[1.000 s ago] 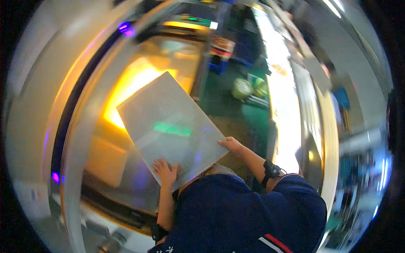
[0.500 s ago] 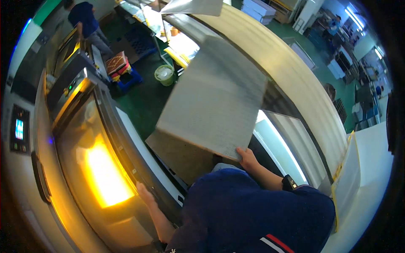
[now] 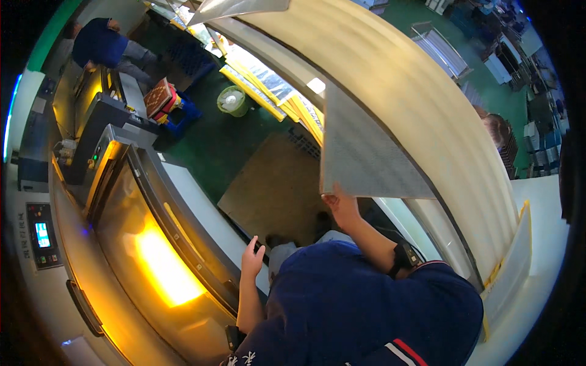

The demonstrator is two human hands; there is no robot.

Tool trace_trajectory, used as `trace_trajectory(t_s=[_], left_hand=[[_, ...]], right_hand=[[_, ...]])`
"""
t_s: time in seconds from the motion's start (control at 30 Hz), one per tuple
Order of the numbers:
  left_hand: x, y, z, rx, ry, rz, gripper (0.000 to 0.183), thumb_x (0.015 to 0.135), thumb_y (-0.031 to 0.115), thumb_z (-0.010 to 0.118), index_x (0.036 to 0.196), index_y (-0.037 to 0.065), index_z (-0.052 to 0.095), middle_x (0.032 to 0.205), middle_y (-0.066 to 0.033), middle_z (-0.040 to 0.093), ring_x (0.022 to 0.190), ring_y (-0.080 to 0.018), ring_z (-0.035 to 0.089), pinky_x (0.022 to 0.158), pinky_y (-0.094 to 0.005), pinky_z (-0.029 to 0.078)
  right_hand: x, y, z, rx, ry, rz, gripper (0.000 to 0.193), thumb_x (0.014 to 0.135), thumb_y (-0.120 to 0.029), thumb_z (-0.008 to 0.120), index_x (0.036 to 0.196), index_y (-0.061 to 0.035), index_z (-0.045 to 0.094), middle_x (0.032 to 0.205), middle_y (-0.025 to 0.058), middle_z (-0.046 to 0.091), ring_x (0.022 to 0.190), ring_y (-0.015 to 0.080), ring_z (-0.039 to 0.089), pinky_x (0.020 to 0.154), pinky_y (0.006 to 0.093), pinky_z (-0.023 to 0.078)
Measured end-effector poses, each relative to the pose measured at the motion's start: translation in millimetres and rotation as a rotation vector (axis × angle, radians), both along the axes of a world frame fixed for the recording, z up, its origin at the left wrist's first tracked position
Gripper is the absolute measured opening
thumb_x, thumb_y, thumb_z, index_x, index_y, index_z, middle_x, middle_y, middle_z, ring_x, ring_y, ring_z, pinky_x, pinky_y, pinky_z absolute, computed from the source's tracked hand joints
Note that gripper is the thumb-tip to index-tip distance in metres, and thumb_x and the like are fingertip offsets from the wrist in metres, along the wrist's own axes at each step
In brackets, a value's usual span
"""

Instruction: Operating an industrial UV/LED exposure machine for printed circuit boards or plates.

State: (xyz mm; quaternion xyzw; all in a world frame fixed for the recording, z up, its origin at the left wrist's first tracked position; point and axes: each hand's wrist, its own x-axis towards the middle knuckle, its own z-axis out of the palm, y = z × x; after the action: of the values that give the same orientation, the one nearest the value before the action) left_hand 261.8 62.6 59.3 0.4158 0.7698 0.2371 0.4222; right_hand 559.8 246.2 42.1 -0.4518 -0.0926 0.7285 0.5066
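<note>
My right hand (image 3: 342,210) grips the lower left corner of a flat grey panel (image 3: 369,152), which looks like a mesh screen in a thin frame. The panel is tilted on edge, and its right side lies against the curved cream band of the bench on my right. Free of any object, my left hand (image 3: 251,259) hovers in front of my body with its thumb and fingers apart. Left of it stands a machine with a shiny bed (image 3: 116,244), where a bright yellow light glows.
A brown board (image 3: 262,183) lies on the green floor ahead. Beyond it are a green bucket (image 3: 233,101) and a blue stool (image 3: 183,116) with red cloth on top. Yellow-edged frames (image 3: 268,82) lie on a lit table. Another person (image 3: 101,43) works at the far left.
The grey panel has swung right and turned steeper, toward the curved bench. My left hand has come off the machine's edge toward my body. My view has shifted slightly.
</note>
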Motion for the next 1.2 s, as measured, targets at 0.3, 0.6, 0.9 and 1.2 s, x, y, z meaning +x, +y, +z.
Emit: trace_trajectory(t_s=[0.3, 0.6, 0.9, 1.2], left_hand=[[-107, -9, -43, -0.036, 0.013, 0.005, 0.053, 0.089, 0.029, 0.062, 0.132, 0.001, 0.053, 0.128, -0.0189, 0.060, 0.121, -0.0332, 0.056, 0.100, -0.0389, 0.043], [-224, 41, -17, 0.179, -0.038, 0.114, 0.048, 0.089, 0.021, 0.062, 0.131, 0.000, 0.053, 0.126, -0.0183, 0.062, 0.113, -0.0306, 0.061, 0.096, -0.0363, 0.047], [-311, -13, -55, 0.231, -0.069, 0.335, 0.045, 0.090, 0.018, 0.062, 0.129, -0.002, 0.054, 0.121, -0.0166, 0.064, 0.105, -0.0241, 0.064, 0.090, -0.0342, 0.050], [-295, -59, -62, 0.180, -0.185, 0.720, 0.039, 0.092, 0.018, 0.059, 0.124, -0.003, 0.057, 0.107, -0.0159, 0.069, 0.089, -0.0213, 0.068, 0.081, -0.0312, 0.052]], right_hand=[[-61, 4, 29, 0.110, -0.375, 0.670, 0.039, 0.093, -0.027, 0.062, 0.124, -0.0022, 0.059, 0.105, 0.0123, 0.069, 0.092, 0.0174, 0.067, 0.077, 0.0309, 0.053], [-291, 135, 110, 1.152, -1.093, 0.876, 0.044, 0.082, -0.021, 0.071, 0.123, -0.0063, 0.060, 0.118, 0.0145, 0.064, 0.110, 0.0268, 0.060, 0.095, 0.0378, 0.048], [-314, 406, 237, 1.085, -2.196, 0.176, 0.091, 0.071, -0.023, 0.081, 0.147, -0.0175, 0.032, 0.152, 0.0162, 0.030, 0.140, 0.0366, 0.030, 0.112, 0.0517, 0.028], [-304, 493, 217, 1.090, -2.392, 0.033, 0.042, 0.079, -0.006, 0.062, 0.120, -0.0122, 0.058, 0.118, 0.0106, 0.063, 0.106, 0.0317, 0.060, 0.087, 0.0429, 0.049]])
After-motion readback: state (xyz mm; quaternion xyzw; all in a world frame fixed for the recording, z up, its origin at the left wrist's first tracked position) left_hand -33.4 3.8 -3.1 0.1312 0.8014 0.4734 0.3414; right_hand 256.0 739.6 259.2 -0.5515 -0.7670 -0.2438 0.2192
